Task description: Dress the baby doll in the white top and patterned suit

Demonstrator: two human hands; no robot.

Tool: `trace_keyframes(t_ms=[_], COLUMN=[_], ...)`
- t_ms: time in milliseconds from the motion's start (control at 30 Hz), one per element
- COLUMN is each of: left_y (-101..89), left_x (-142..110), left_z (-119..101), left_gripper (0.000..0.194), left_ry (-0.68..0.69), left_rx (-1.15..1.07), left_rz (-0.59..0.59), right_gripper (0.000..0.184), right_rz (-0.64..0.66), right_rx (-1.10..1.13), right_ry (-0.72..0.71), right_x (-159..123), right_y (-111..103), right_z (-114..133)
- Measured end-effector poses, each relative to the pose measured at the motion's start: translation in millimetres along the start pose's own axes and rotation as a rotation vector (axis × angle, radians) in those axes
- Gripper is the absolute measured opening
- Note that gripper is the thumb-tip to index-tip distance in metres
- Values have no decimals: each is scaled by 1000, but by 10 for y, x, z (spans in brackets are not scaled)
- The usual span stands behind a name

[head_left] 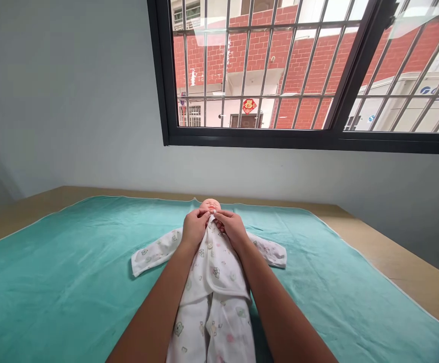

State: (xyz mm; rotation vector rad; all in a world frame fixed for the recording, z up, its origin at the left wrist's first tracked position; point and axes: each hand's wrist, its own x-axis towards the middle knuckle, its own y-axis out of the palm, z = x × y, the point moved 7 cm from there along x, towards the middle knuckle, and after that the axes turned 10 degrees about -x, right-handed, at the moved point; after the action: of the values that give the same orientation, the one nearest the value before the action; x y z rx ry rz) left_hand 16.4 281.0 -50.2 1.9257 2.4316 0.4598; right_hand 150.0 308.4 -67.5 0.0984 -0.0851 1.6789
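Observation:
A baby doll lies on its back, head toward the wall, dressed in a white printed baby jacket and matching trousers. Just below the doll's chin, my left hand pinches one side of the jacket's collar. On the other side, my right hand grips the collar too, the fingertips of both hands close together. A button shows on the jacket front below them. Both sleeves lie spread out to the sides. My fingers hide the exact spot they hold at the neckline.
A turquoise cloth covers most of the wooden table under the doll. Behind it rises a pale wall with a dark-framed, barred window.

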Motion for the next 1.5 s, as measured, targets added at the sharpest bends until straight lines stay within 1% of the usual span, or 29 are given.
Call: trace_keyframes(t_ms=[267,500,667,800,900,933,1000,1033,1100,1167,1233,1300,1367,1500], left_y=[-15,-23,-67,-69,-58,-56,-54,-52,-48,-46,-49,-53,-57,-66], left_x=[5,-7,12,23,34,39,49,52,51,43,33,27,29,43], left_z=[56,24,35,38,38,43,57,64,70,57,34,20,25,82], left_gripper=[15,13,13,14,20,22,26,27,28,25,18,12,10,19], left_ry=[-40,-22,-13,-11,-15,-18,-27,-31,-39,-34,-21,-7,3,-2], left_rx=[-70,-58,-46,-22,-10,-12,-21,-26,-24,-1,30,50,47,-18], left_rz=[-17,-9,-35,-21,-7,-3,0,2,3,-3,-15,-23,-26,-25], right_gripper=[23,17,23,28,25,24,23,23,22,20,17,20,24,30], right_rz=[-6,36,53,9,-25,-29,5,37,96,95,62,41,38,54], right_rx=[-112,-249,-474,-634,-687,-692,-649,-593,-448,-332,-271,-254,-267,-321], right_ry=[-13,-46,-163,-251,-293,-308,-311,-280,-176,-86,-48,-27,-15,-27], right_x=[-3,-24,-59,-76,-90,-96,-101,-96,-78,-58,-39,-22,-7,9], right_y=[6,36,74,124,163,171,178,170,135,78,35,26,36,49], right_z=[14,72,168,254,317,333,327,294,190,97,50,27,18,26])
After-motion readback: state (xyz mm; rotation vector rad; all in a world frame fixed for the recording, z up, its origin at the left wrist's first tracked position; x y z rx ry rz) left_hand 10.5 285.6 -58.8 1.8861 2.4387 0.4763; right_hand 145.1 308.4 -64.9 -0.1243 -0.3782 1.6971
